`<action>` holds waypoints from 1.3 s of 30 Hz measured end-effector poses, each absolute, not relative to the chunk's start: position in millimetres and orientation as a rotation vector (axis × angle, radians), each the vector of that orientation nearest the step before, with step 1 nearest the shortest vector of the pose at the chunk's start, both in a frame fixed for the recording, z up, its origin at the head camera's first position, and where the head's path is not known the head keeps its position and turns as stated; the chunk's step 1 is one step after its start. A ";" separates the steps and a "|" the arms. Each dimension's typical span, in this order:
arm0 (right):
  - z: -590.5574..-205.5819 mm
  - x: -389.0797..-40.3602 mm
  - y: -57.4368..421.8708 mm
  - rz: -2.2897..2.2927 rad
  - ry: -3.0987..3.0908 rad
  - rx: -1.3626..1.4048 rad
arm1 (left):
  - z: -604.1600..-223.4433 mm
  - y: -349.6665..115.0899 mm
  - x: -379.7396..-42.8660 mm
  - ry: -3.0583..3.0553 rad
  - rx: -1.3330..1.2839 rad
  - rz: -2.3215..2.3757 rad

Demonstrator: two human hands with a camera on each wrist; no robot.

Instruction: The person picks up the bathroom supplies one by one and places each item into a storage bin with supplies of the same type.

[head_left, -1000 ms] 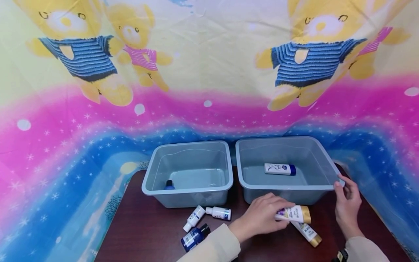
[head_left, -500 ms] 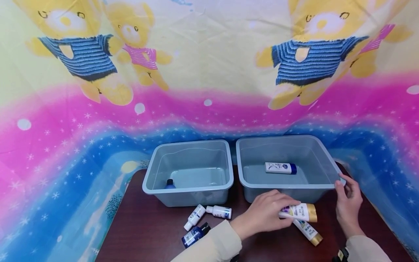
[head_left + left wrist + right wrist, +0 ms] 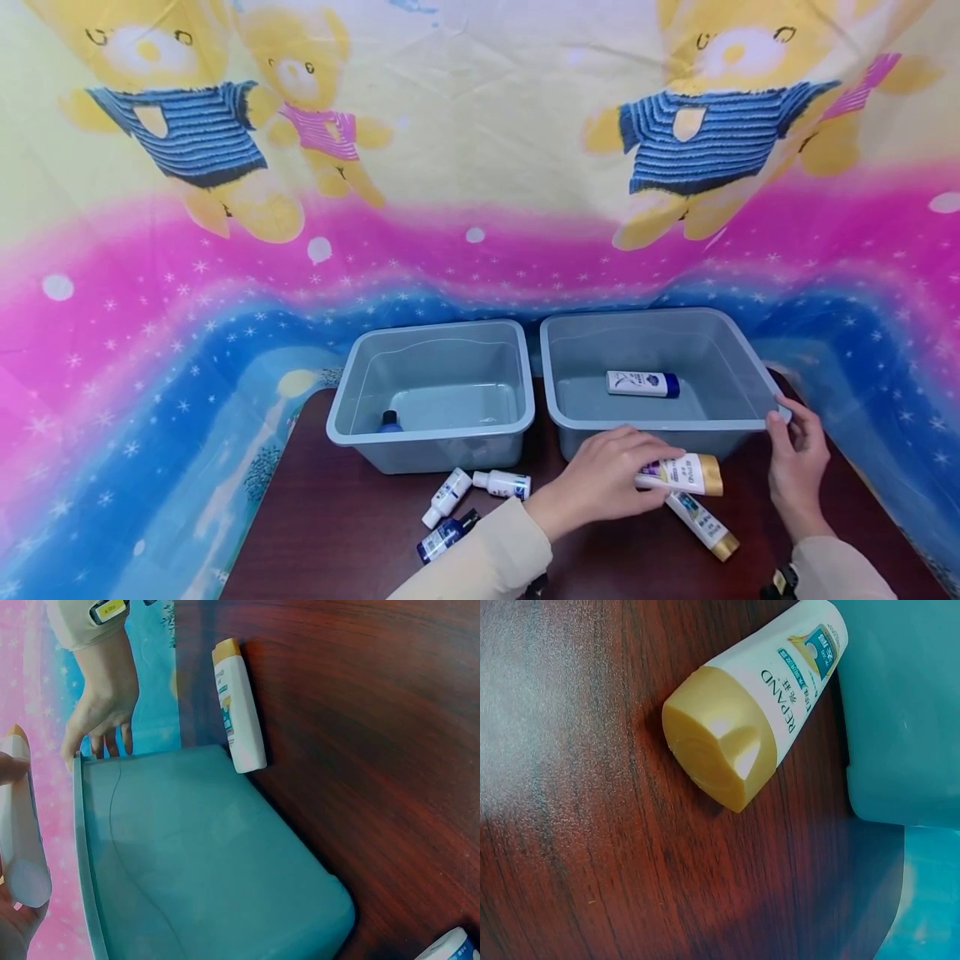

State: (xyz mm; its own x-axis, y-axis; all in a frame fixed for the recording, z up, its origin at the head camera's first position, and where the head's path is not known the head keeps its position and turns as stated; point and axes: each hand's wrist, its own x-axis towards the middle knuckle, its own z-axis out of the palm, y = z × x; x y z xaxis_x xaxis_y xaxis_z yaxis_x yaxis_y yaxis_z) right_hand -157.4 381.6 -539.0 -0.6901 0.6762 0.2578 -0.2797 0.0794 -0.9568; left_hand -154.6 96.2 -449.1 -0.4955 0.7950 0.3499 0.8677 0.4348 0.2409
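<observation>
My left hand (image 3: 611, 475) holds a white shampoo bottle with a gold cap (image 3: 690, 473) just in front of the right grey bin (image 3: 660, 429). Fingers and thumb close around its left end; in the left wrist view this bottle (image 3: 22, 832) shows at the left edge. A second white gold-capped bottle (image 3: 702, 525) lies on the table beneath it, its print readable in part in the right wrist view (image 3: 780, 682). My right hand (image 3: 798, 467) grips the right bin's front right corner by the rim, thumb on the near side. A white bottle with a blue cap (image 3: 637, 383) lies inside that bin.
The left grey bin (image 3: 442, 435) holds a dark blue bottle (image 3: 390, 423), mostly hidden by the front wall. Before it on the brown table (image 3: 322, 517) lie two small white bottles (image 3: 447, 497) and a blue bottle (image 3: 442, 540). A printed cloth hangs behind.
The left hand has shifted the held bottle slightly right and upward, showing more of the bottle lying beneath. My right hand stays at the bin's corner.
</observation>
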 end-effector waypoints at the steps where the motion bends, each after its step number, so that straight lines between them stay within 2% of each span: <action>1: -539.0 -157.4 381.4 1.701 -1.650 -0.401 | -448.4 96.1 -155.3 -2.494 -1.463 -0.579; 16: -538.7 -156.4 381.7 1.739 -1.618 -0.393 | -438.5 92.4 -168.4 -2.572 -1.479 -0.629; 39: -536.9 -155.1 379.9 1.751 -1.584 -0.355 | -431.2 86.9 -188.7 -2.581 -1.368 -0.644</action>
State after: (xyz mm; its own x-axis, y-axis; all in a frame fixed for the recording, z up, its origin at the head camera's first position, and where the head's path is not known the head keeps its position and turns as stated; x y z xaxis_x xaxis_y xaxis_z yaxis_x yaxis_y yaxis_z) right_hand -155.1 379.9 -536.9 -0.6906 0.6727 0.2657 -0.3315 0.0322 -0.9429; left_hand -188.7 86.9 -431.2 -0.5726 0.7526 0.3250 0.8171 0.4917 0.3009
